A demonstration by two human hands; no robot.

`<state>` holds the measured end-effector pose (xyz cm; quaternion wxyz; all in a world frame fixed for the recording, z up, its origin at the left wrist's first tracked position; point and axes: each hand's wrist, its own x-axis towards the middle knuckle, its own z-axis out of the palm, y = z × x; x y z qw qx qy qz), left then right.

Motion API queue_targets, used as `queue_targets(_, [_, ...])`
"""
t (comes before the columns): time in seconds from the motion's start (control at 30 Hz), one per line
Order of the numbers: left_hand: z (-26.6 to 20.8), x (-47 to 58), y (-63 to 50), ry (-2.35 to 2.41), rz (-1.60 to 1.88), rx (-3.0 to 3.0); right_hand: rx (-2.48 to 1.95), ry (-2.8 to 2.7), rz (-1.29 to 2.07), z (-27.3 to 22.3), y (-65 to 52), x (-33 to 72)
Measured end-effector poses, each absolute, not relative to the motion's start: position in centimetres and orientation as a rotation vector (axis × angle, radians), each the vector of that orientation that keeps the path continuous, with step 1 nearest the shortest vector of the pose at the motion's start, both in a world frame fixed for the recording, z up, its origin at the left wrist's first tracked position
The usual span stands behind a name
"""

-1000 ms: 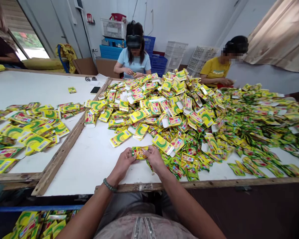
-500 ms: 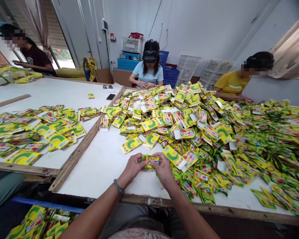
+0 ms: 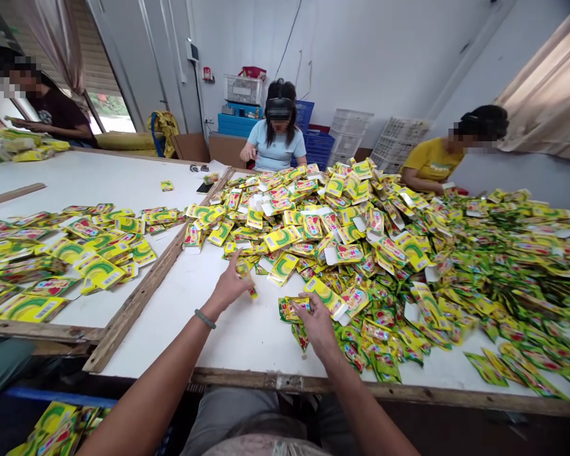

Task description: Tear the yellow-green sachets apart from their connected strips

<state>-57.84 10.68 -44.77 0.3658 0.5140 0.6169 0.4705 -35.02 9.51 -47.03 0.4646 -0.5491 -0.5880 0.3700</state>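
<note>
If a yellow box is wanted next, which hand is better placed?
Probably the left hand: it is at what looks like a yellow box, though blur hides its grip, while the right hand holds a packet.

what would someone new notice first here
Probably the big heap of yellow boxes across the middle of the table, with green packets spreading to its right. Nearer, the right hand holds a small packet in front of the heap, and the left hand holds a blurred yellow box.

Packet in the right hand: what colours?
Yellow and green with red patches on the packet in the right hand; best seen in the head view.
</note>
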Motion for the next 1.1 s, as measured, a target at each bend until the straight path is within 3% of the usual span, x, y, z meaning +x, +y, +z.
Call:
queue_targets(0.13, [-45.6, -57.8, 7.8, 1.077, 1.499, 0.824, -1.274, -1.314, 1.107, -47.2, 9.6, -35.3])
queue_targets(0.37, [-47.5, -55.2, 5.2, 1.052, 1.538, 0.596, -1.193, -1.156, 1.083, -46.7, 10.3, -36.9])
queue_targets(0.6, [-47.6, -53.8, 5.2, 1.053, 1.707, 0.509, -1.303, -1.463, 1.026, -47.0, 9.7, -36.3])
queue_targets(0.93, [-45.7, -54.5, 4.2, 1.100, 1.259, 0.861, -1.197, -1.498, 1.075, -44.5, 9.8, -36.9])
queue_targets(1.1, [-46.0, -53.8, 4.4, 0.996, 1.310, 0.568, -1.280, -1.690, 0.886, -45.3, 9.8, -37.0])
